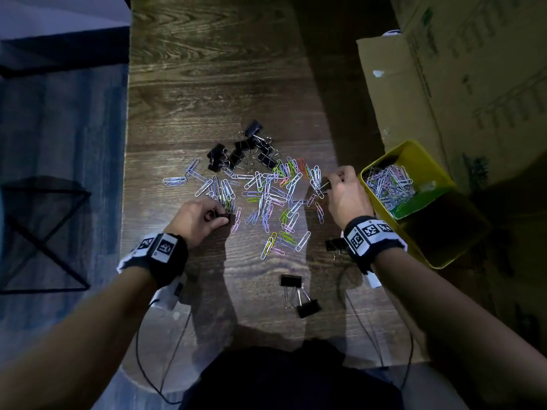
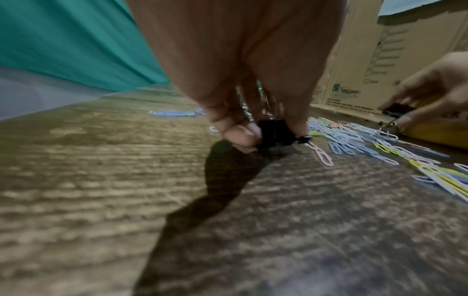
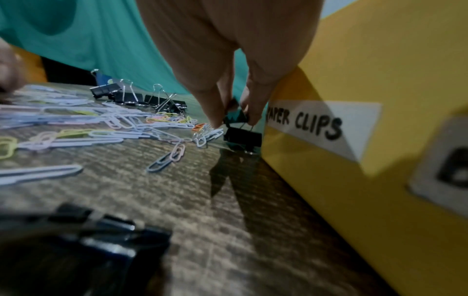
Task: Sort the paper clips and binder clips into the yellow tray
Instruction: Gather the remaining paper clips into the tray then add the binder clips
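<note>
Your left hand was low on the table, at the side of the paper clip pile far from the yellow tray. Thumb and fingers were pressed narrow around one small black binder clip, which was touching the wood or just above it. You held it by its black body, probably because the wire handles are loose and slip.

Your right hand was just beside the tray's wall, and its fingers pinched another binder clip from above, at the wire handles, so the black part hung below. This grip seemed good for a short lift over the wall.

The tray stood at the edge of the pile, near enough that a lift stayed short. Its far compartment already held many paper clips, and the label on that wall read "PAPER CLIPS". The near compartment was in shadow, so I cannot tell what it held.

Most paper clips lay loose beside the tray. A group of binder clips was beyond the pile, far from the tray, and two more lay near your body.
</note>
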`<state>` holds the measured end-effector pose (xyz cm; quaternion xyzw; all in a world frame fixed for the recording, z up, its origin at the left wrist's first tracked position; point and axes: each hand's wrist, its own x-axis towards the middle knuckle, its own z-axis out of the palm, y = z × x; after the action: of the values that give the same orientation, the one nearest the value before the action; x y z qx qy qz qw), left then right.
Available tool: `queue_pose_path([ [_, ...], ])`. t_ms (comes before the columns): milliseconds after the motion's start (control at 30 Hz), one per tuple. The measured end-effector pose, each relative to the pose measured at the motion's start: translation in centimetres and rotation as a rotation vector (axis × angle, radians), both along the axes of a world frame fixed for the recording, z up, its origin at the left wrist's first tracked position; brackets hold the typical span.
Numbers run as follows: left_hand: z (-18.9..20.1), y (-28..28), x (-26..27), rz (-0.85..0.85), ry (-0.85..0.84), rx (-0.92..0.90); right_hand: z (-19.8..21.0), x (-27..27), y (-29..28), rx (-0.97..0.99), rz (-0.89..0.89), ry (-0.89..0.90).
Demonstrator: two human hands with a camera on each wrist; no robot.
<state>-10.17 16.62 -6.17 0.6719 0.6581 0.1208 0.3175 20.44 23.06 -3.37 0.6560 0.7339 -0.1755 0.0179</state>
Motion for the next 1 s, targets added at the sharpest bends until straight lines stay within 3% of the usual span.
queue_pose_path([
  [67, 1.1, 0.4, -0.9, 0.117, -0.108, 0.011, 0.2, 0.1, -0.4, -0.039, 0.014, -0.030],
  [200, 1.4, 3.7, -4.9, 0.627, -0.184, 0.101, 0.5, -0.1, -1.0, -0.059, 0.030, -0.083],
  [300, 0.7, 6.7, -7.0, 0.737, -0.185, 0.037, 0.3, -0.1, -1.3, -0.053, 0.043, -0.107],
  [400, 0.8, 8.4, -6.9, 0.725, -0.245, -0.059, 0.1, -0.1, -1.7, -0.047, 0.063, -0.100],
  [567, 1.3, 6.1, -4.9, 0.673, 0.110, 0.150, -0.3, -0.3, -3.1, 0.058, 0.179, 0.049],
  [667, -0.3, 4.2, -3.5, 0.506, 0.211, 0.030, -0.6, -1.1, -4.2, -0.002, 0.261, 0.156],
  [767, -1.9, 2.4, -1.0, 0.288, 0.297, -0.066, -0.8, -2.5, -5.6, -0.112, 0.318, 0.110],
  [1000, -2.4, -2.6, 4.8, 0.074, 0.208, -0.051, -1.1, -5.0, -7.7, -0.178, 0.384, 0.089],
])
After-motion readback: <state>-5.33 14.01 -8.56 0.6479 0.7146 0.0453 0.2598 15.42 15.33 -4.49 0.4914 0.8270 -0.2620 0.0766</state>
